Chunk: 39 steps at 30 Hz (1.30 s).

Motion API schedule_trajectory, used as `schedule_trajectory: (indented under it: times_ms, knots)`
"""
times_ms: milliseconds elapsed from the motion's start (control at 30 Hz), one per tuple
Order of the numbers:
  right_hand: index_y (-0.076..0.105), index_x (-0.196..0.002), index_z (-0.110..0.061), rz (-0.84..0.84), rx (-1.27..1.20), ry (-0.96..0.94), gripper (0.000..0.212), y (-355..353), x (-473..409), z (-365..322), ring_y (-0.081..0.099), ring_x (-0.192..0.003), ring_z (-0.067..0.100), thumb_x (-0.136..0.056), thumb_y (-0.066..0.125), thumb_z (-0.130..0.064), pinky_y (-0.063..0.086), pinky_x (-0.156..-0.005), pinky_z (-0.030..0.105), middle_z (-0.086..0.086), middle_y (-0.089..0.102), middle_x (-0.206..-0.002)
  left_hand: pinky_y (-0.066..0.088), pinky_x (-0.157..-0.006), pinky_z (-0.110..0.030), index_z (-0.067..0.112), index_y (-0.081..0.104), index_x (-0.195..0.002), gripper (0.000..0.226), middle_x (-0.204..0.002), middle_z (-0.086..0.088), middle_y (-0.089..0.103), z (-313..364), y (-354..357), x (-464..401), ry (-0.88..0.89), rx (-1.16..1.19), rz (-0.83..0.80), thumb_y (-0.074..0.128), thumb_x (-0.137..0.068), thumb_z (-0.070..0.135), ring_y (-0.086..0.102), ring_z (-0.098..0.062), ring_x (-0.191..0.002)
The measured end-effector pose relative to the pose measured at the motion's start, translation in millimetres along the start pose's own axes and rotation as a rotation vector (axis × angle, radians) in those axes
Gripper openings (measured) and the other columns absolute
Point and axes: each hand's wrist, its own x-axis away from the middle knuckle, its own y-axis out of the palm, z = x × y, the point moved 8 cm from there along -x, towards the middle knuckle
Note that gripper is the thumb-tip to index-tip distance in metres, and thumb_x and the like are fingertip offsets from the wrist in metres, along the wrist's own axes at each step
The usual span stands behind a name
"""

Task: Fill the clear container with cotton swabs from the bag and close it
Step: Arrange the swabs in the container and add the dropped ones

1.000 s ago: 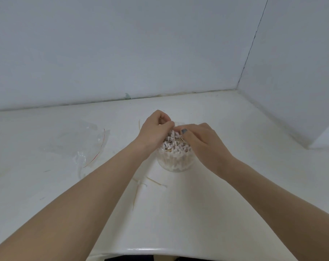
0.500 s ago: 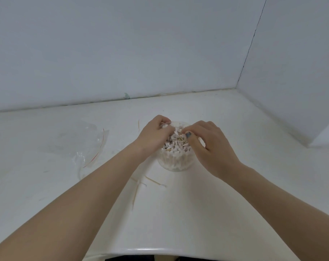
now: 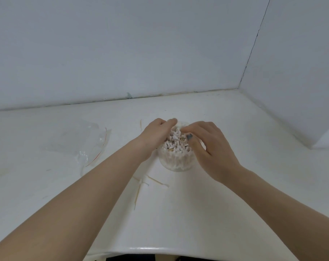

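A clear round container (image 3: 176, 163) stands mid-table, packed with upright cotton swabs (image 3: 176, 145) whose tips bulge above its rim. My left hand (image 3: 154, 133) reaches in from the left, its fingers curled round the far-left swab tips. From the right, my right hand (image 3: 210, 147) curls its fingers over the far side of the bundle, its thumb pressing on the swab tips. The clear bag (image 3: 79, 142) with a red seal line lies flat and crumpled at the left. No lid is visible.
A few loose cotton swabs (image 3: 141, 187) lie on the white table just in front of the container, and one more swab (image 3: 141, 124) lies behind my left hand. Walls close the back and the right side. The table's front edge (image 3: 150, 248) is near me.
Both hands have shifted slightly around the swab tips. My right hand has slid lower and closer round the container's right side, and the bundle looks more gathered.
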Motion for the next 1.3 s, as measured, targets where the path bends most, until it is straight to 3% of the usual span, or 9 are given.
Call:
schedule_trajectory:
  times_ms: [167,333,500,667,900,1000,1067,1167,1300]
  knots:
    - [0.071,-0.094,-0.026,-0.129,0.185,-0.126,0.037,11.8,-0.6,-18.1,0.048,-0.102,0.01,-0.1,0.037,-0.037,0.036,-0.093,0.033,-0.02,0.068,-0.099,0.038,-0.075,-0.039,0.021,0.051,-0.088,0.039,-0.085,-0.003,0.046,5.0,3.1,2.7,-0.032,-0.022,-0.044,0.07,-0.07,0.05,0.045,-0.022,-0.078]
    - [0.074,-0.088,-0.023,-0.112,0.152,-0.085,0.041,4.7,-4.9,-12.1,0.049,-0.096,0.012,-0.099,0.038,-0.039,0.037,-0.089,0.03,-0.018,0.07,-0.096,0.04,-0.074,-0.039,0.021,0.049,-0.085,0.037,-0.082,-0.005,0.05,7.7,4.5,3.1,-0.047,-0.026,-0.047,0.072,-0.069,0.046,0.051,-0.021,-0.077]
    - [0.074,-0.09,-0.02,0.066,-0.102,0.093,0.035,-18.8,6.1,9.8,0.058,-0.098,0.007,-0.099,0.044,-0.035,0.044,-0.083,0.022,-0.016,0.07,-0.096,0.055,-0.09,-0.043,0.014,0.06,-0.106,0.054,-0.113,-0.008,0.071,1.7,1.0,-1.8,-0.048,-0.036,-0.03,0.077,-0.072,0.051,0.07,-0.027,-0.105]
    - [0.076,-0.099,-0.031,0.055,-0.267,0.254,0.028,-16.7,22.1,24.2,0.057,-0.109,0.001,-0.104,0.051,-0.02,0.041,-0.082,0.01,-0.029,0.067,-0.103,0.057,-0.095,-0.041,0.014,0.058,-0.119,0.054,-0.115,-0.002,0.067,4.3,1.6,0.2,-0.013,-0.088,0.038,0.078,-0.083,0.049,0.067,-0.019,-0.103]
    - [0.072,-0.104,-0.03,0.009,-0.196,0.223,0.019,-17.7,20.2,21.7,0.056,-0.095,0.003,-0.102,0.054,-0.025,0.037,-0.076,0.012,-0.026,0.067,-0.097,0.044,-0.069,-0.027,0.01,0.057,-0.121,0.045,-0.095,0.004,0.057,13.3,3.3,5.1,-0.016,-0.036,0.011,0.077,-0.084,0.027,0.054,-0.009,-0.08]
    - [0.057,-0.132,-0.039,-0.026,-0.146,0.182,0.034,-18.5,17.2,19.4,0.057,-0.099,0.004,-0.099,0.052,-0.033,0.041,-0.086,0.016,-0.02,0.066,-0.1,0.047,-0.086,-0.033,0.014,0.058,-0.114,0.044,-0.113,0.0,0.064,4.3,-0.7,8.6,-0.079,0.006,-0.019,0.078,-0.078,0.031,0.06,-0.016,-0.101]
    - [0.059,-0.135,-0.031,-0.028,0.006,0.057,0.037,-18.0,18.0,13.9,0.056,-0.1,0.004,-0.1,0.046,-0.035,0.045,-0.091,0.026,-0.018,0.065,-0.106,0.049,-0.103,-0.04,0.015,0.064,-0.118,0.058,-0.121,-0.002,0.07,-4.6,-1.7,11.9,-0.119,0.037,-0.061,0.079,-0.068,0.039,0.064,-0.02,-0.113]
    - [0.067,-0.128,-0.017,-0.004,0.171,-0.115,0.035,-13.4,24.9,7.1,0.056,-0.106,0.014,-0.101,0.047,-0.028,0.048,-0.091,0.037,-0.008,0.066,-0.114,0.052,-0.101,-0.036,0.009,0.074,-0.116,0.045,-0.114,-0.005,0.078,-17.1,0.3,13.6,-0.128,0.149,-0.122,0.074,-0.077,0.032,0.072,-0.024,-0.11]
    - [0.048,-0.148,-0.021,-0.03,0.155,-0.082,0.048,-8.4,27.1,9.5,0.053,-0.104,0.011,-0.1,0.048,-0.025,0.041,-0.095,0.029,-0.011,0.064,-0.115,0.055,-0.101,-0.032,0.006,0.074,-0.116,0.029,-0.11,-0.006,0.08,-19.7,7.4,19.1,-0.11,0.275,-0.164,0.066,-0.09,0.018,0.074,-0.023,-0.108]
